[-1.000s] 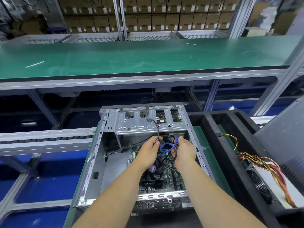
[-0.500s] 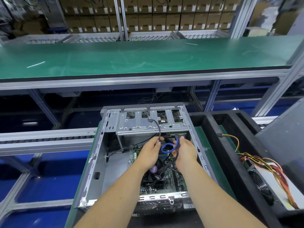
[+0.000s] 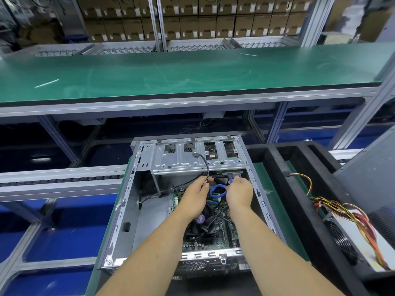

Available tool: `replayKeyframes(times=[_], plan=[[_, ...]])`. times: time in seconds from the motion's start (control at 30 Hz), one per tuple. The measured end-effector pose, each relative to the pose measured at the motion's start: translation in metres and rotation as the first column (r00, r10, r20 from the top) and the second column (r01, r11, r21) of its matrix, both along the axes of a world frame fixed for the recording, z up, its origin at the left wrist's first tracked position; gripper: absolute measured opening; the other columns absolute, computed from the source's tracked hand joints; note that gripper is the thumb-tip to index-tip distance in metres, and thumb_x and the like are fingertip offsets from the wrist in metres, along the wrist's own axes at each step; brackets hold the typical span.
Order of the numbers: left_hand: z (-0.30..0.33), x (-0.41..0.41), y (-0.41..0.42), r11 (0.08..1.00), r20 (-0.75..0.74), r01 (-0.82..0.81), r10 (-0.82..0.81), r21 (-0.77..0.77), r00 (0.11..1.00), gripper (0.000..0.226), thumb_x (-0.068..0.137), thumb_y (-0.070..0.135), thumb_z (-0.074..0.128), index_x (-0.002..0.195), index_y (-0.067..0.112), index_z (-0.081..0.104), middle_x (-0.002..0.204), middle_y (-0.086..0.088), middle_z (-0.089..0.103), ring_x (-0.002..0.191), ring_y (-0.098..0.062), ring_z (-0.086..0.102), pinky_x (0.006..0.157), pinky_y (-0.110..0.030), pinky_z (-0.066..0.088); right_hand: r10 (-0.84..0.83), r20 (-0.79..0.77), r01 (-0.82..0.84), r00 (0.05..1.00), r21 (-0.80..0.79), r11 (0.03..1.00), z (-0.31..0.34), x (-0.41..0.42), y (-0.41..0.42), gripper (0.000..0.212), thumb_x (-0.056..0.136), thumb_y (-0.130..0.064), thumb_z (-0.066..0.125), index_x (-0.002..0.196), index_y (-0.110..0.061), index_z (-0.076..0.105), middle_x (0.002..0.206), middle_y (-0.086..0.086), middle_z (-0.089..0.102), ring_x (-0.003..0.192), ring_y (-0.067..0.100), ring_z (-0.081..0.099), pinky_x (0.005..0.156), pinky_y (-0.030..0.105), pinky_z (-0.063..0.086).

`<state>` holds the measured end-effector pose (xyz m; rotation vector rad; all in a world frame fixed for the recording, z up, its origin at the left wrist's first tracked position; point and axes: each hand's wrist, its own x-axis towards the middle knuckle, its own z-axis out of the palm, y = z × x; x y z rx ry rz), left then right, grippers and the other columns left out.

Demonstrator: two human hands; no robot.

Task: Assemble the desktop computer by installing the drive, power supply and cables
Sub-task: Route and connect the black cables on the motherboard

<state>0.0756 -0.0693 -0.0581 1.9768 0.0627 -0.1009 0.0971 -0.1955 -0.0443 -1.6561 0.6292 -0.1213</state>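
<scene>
An open grey computer case (image 3: 126, 212) lies flat in front of me, its motherboard (image 3: 222, 236) and black CPU fan exposed. A silver drive cage (image 3: 181, 159) spans the far end. Both hands reach just under the cage's near edge. My left hand (image 3: 195, 198) pinches a black cable (image 3: 207, 165) that runs up over the cage. My right hand (image 3: 239, 193) pinches the end of a looped blue data cable (image 3: 217, 192) close to the drive edge (image 3: 224, 175) under the cage. The fingertips and the connectors are partly hidden.
A power supply (image 3: 359, 244) with a bundle of yellow, red and orange wires (image 3: 342, 208) lies in a black foam tray (image 3: 299, 210) to the right. A long green bench (image 3: 171, 71) runs across behind the case. Stacked cardboard boxes fill the back.
Both hands have stayed at the cage's near edge, with only small finger shifts on the blue and black cables. The view has drifted slightly.
</scene>
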Motion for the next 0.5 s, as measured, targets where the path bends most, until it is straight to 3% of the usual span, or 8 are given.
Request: replayKeyframes(times=[0.07, 0.2, 0.33, 0.43, 0.5], plan=[[-0.0005, 0.0001, 0.0000, 1.000, 0.002, 0.001, -0.001, 0.009, 1.000, 0.026, 0.106, 0.023, 0.039, 0.120, 0.035, 0.058, 0.114, 0.025, 0.059, 0.089, 0.025, 0.050, 0.070, 0.003, 0.036, 0.013, -0.001, -0.013, 1.000, -0.162, 0.987, -0.0007, 0.0000, -0.0003, 0.033, 0.107, -0.023, 0.033, 0.089, -0.005, 0.055, 0.075, 0.002, 0.053, 0.067, 0.016, 0.049, 0.057, 0.029, 0.034], [-0.0007, 0.0008, -0.0002, 1.000, 0.002, 0.008, -0.008, 0.005, 1.000, 0.027, 0.107, 0.022, 0.039, 0.122, 0.033, 0.058, 0.120, 0.020, 0.060, 0.100, 0.023, 0.049, 0.075, 0.002, 0.035, 0.015, -0.003, -0.016, 1.000, -0.289, 0.957, -0.0013, 0.0015, 0.0010, 0.032, 0.108, -0.024, 0.032, 0.090, -0.007, 0.053, 0.074, -0.002, 0.047, 0.064, 0.005, 0.043, 0.051, 0.020, 0.029], [-0.0020, 0.0011, -0.0006, 1.000, 0.003, 0.008, -0.008, 0.002, 1.000, 0.028, 0.107, 0.023, 0.039, 0.125, 0.030, 0.059, 0.124, 0.017, 0.060, 0.105, 0.017, 0.049, 0.079, -0.002, 0.034, 0.042, -0.010, -0.043, 0.999, -0.360, 0.932, -0.0016, 0.0006, -0.0008, 0.030, 0.108, -0.022, 0.032, 0.089, -0.007, 0.050, 0.071, -0.004, 0.044, 0.061, 0.005, 0.041, 0.050, 0.020, 0.027], [-0.0025, 0.0010, -0.0002, 1.000, 0.002, 0.003, -0.003, 0.010, 1.000, 0.028, 0.107, 0.023, 0.039, 0.123, 0.032, 0.059, 0.119, 0.019, 0.061, 0.091, 0.013, 0.054, 0.072, 0.000, 0.037, 0.077, -0.014, -0.077, 0.997, -0.396, 0.915, -0.0019, 0.0001, -0.0030, 0.032, 0.108, -0.022, 0.032, 0.089, -0.006, 0.051, 0.072, -0.002, 0.046, 0.062, 0.007, 0.043, 0.050, 0.022, 0.028], [-0.0023, 0.0014, -0.0005, 1.000, 0.005, 0.006, -0.006, 0.005, 1.000, 0.028, 0.107, 0.023, 0.039, 0.123, 0.032, 0.059, 0.121, 0.018, 0.060, 0.100, 0.013, 0.054, 0.075, 0.000, 0.035, 0.069, -0.017, -0.070, 0.998, -0.367, 0.928, -0.0009, 0.0012, -0.0028, 0.030, 0.108, -0.022, 0.033, 0.090, -0.006, 0.051, 0.073, -0.001, 0.047, 0.063, 0.010, 0.043, 0.052, 0.025, 0.029]])
